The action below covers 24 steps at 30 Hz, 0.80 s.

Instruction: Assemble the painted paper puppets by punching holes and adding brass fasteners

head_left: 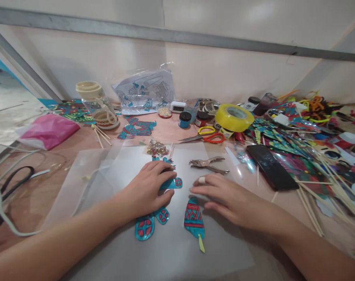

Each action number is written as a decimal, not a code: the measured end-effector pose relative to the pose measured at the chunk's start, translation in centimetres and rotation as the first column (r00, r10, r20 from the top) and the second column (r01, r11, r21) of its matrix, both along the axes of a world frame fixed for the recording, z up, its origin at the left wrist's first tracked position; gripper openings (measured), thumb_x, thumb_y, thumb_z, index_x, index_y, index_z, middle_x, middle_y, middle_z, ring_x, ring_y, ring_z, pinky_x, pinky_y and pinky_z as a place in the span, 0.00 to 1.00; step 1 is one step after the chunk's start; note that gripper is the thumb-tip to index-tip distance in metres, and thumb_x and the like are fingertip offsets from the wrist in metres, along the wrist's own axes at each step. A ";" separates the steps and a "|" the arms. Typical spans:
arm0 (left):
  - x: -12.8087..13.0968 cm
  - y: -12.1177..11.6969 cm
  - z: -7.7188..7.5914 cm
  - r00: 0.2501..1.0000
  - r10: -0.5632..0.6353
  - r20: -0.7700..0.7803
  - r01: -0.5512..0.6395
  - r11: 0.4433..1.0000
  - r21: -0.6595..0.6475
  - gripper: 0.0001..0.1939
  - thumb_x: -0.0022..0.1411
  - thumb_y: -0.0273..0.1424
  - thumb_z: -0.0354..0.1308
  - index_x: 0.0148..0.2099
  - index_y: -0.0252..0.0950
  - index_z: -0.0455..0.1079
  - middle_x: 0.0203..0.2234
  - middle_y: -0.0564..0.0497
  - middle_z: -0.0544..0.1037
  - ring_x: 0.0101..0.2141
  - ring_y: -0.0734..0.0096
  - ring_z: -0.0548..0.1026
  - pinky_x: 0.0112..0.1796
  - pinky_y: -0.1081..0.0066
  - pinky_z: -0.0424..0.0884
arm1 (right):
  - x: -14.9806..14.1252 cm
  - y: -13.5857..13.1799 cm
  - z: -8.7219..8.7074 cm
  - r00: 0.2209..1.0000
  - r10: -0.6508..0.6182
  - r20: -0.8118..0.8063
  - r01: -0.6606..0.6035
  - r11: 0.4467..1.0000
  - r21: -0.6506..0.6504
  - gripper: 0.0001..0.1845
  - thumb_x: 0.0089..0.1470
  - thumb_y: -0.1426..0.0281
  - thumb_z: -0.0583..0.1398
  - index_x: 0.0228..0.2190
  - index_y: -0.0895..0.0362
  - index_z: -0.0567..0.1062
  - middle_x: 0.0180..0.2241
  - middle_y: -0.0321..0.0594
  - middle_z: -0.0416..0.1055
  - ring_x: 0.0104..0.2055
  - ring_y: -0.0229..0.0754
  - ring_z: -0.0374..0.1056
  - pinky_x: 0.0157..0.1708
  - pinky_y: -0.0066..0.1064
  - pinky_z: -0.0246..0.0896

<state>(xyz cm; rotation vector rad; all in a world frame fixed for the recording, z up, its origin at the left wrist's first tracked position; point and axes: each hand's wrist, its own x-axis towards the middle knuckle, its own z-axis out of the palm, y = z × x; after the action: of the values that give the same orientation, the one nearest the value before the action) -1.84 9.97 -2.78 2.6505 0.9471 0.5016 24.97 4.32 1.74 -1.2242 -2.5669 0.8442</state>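
My left hand (150,186) lies over several blue-and-red painted cut-out pieces, its fingers loosely bent and apart. From under it show a strip with a round red end (178,182), a rounded piece (144,228) and a smaller one (162,215). My right hand (221,197) hovers or rests just right of them, fingers stretched, a light band on one finger. Below its fingertips lies a patterned blue-and-red piece (194,218) with a yellow-green tab (201,244). A metal hole punch (209,164) lies beyond my right hand. A small bag of metal fasteners (157,148) sits beyond the left.
A clear sheet (107,257) covers the work area. Orange-and-yellow-handled scissors (205,136), a tape roll (234,117), paint jars (184,119) and a plastic jar (97,105) stand behind. On the right are a phone (271,167) and wooden sticks (310,210); a white cable (3,210) lies left.
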 end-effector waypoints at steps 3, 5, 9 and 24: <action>0.2 0.1 0.0 1.000 0.004 0.004 -0.004 1.000 -0.010 0.18 0.63 0.35 0.57 0.55 0.41 0.69 0.54 0.45 0.70 0.55 0.55 0.67 0.57 0.53 0.63 | -0.2 -0.4 -0.9 0.990 -0.133 0.055 0.128 0.988 0.081 0.22 0.61 0.53 0.58 0.48 0.53 0.75 0.44 0.46 0.70 0.47 0.49 0.66 0.47 0.42 0.63; 0.2 0.1 0.0 1.000 0.007 0.000 -0.007 1.000 -0.015 0.18 0.63 0.35 0.56 0.55 0.41 0.69 0.54 0.45 0.70 0.55 0.55 0.66 0.57 0.54 0.63 | -0.9 -1.2 -1.8 0.982 -0.160 0.104 0.146 0.980 0.133 0.32 0.51 0.44 0.61 0.48 0.55 0.75 0.43 0.47 0.69 0.45 0.53 0.65 0.44 0.44 0.63; 0.1 0.1 -0.1 1.000 0.010 -0.015 -0.011 1.000 -0.016 0.17 0.63 0.36 0.57 0.54 0.41 0.71 0.54 0.45 0.70 0.56 0.55 0.66 0.58 0.54 0.62 | -2.2 -2.7 -3.3 0.974 -0.159 0.163 0.121 0.968 0.220 0.39 0.42 0.46 0.68 0.50 0.56 0.72 0.45 0.48 0.68 0.47 0.56 0.63 0.46 0.49 0.62; -0.1 -0.4 0.0 0.999 -0.031 0.013 0.031 1.000 0.006 0.18 0.63 0.33 0.57 0.55 0.41 0.70 0.54 0.44 0.70 0.55 0.55 0.67 0.57 0.54 0.64 | -4.2 -2.7 -3.9 0.896 -0.284 -0.342 0.229 0.954 -0.191 0.20 0.57 0.78 0.55 0.50 0.51 0.66 0.45 0.41 0.66 0.45 0.40 0.67 0.48 0.36 0.66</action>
<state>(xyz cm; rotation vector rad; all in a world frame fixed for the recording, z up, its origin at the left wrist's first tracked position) -1.97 9.55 -2.76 2.6596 0.9006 0.5154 20.72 1.58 -2.19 -1.2688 -2.0270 1.0967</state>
